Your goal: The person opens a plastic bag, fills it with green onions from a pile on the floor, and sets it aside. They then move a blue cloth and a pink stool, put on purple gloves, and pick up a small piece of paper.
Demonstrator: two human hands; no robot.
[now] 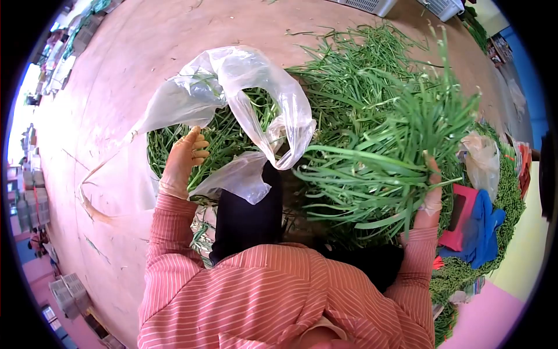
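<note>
A large bunch of long green chive-like stalks (401, 151) is in my right hand (432, 183), whose fingers wrap round it from the right side; the bunch hides part of the hand. On the left, my left hand (189, 152), in a thin yellowish glove, has its fingers stretched out and a little apart. It is at a clear plastic bag (264, 87), beside the green stalks (224, 131) in it. The bag's loose top arches up and folds over to the right, between my two hands.
A heap of loose green stalks (366, 64) spreads on the floor ahead. To the right are a pink plastic stool (459, 218), a blue cloth (485, 224), a crumpled clear bag (482, 157) and a long green pile (508, 215). Crates (372, 6) stand at the far edge.
</note>
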